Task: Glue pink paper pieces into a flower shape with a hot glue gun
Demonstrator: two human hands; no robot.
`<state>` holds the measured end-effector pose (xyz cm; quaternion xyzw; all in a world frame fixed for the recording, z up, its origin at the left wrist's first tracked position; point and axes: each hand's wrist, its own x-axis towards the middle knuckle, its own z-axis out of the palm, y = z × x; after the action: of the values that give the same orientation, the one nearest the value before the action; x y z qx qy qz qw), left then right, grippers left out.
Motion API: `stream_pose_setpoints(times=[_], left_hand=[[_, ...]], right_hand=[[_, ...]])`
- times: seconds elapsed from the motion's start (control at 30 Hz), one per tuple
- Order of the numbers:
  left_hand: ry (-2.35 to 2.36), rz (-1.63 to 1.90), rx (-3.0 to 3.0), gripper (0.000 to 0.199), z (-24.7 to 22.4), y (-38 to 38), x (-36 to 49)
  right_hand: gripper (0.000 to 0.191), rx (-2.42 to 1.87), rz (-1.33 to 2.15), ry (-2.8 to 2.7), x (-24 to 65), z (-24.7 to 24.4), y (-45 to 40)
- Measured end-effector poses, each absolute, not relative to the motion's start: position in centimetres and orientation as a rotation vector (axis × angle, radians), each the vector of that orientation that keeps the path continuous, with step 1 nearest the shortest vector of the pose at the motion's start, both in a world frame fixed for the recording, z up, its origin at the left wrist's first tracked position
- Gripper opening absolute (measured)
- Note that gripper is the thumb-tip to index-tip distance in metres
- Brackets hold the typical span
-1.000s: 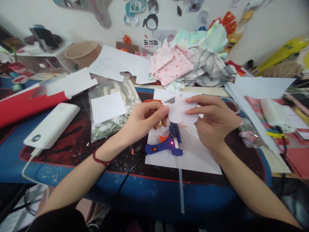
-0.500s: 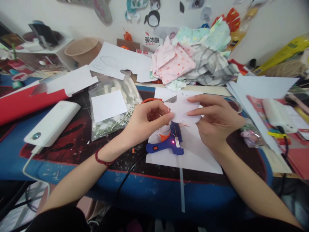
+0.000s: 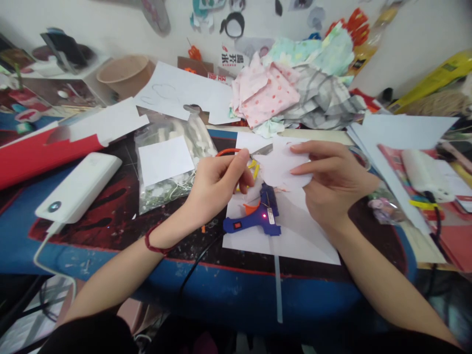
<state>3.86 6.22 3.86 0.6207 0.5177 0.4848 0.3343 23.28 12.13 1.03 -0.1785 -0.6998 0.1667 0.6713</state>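
Note:
My right hand (image 3: pixel 334 177) pinches a white paper cutout (image 3: pixel 282 164) with a rounded outline, fingers in front and thumb mostly behind it. Left of the cutout, apart from it, my left hand (image 3: pixel 221 182) has its fingers curled and the thumb laid against the index finger; anything between them is hidden. Behind that hand lies a pair of scissors with an orange handle (image 3: pixel 226 151) and its blade pointing right. Small yellow pieces (image 3: pixel 255 169) show beside its fingertips. Below the cutout, a blue hot glue gun (image 3: pixel 254 221) with a lit red light rests on a white sheet (image 3: pixel 309 236).
A clear bag (image 3: pixel 165 196) of white and green pieces lies to the left, a paper square on top. Farther left is a white power bank (image 3: pixel 79 189) with a cable. Folded fabrics (image 3: pixel 273 91) are piled at the back. Papers and a red folder (image 3: pixel 452 236) lie right.
My left hand has drawn away from the cutout to the left, its thumb now raised. The scissors' blade and yellow pieces show more. My right hand still holds the cutout, shifted slightly right.

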Motion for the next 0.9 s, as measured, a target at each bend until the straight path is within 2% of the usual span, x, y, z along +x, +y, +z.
stream_pose_setpoints(times=[0.07, 0.17, 0.3, 0.5, 0.6, 0.73, 0.9], left_hand=[[1.416, 1.259, 1.689, 0.042, 3.9, 6.1, 3.8], [1.343, 1.269, 1.702, 0.018, 4.0, 6.0, 3.8], [1.196, 1.192, 1.612, 0.036, 4.2, 6.0, 4.0], [1.197, 1.163, 1.567, 0.021, 3.7, 6.0, 4.3], [1.308, 1.237, 1.675, 0.02, 3.4, 6.0, 4.2], [1.386, 1.285, 1.819, 0.018, 3.3, 6.0, 4.2], [1.362, 1.291, 1.826, 0.023, 3.2, 6.0, 4.2]], right_hand=[[0.017, -0.477, 0.345, -1.604, 23.4, 1.0, 12.1], [0.013, -0.542, 0.326, -1.64, 23.5, 0.9, 12.1], [0.012, -0.518, 0.34, -1.648, 23.7, 0.8, 12.1], [0.01, -0.523, 0.421, -1.654, 23.6, 0.9, 11.9], [0.023, -0.518, 0.707, -1.508, 23.4, 0.9, 12.4], [0.028, -0.576, 1.176, -1.385, 23.3, 0.5, 13.0], [0.016, -0.747, 1.224, -1.584, 23.5, 0.2, 12.5]])
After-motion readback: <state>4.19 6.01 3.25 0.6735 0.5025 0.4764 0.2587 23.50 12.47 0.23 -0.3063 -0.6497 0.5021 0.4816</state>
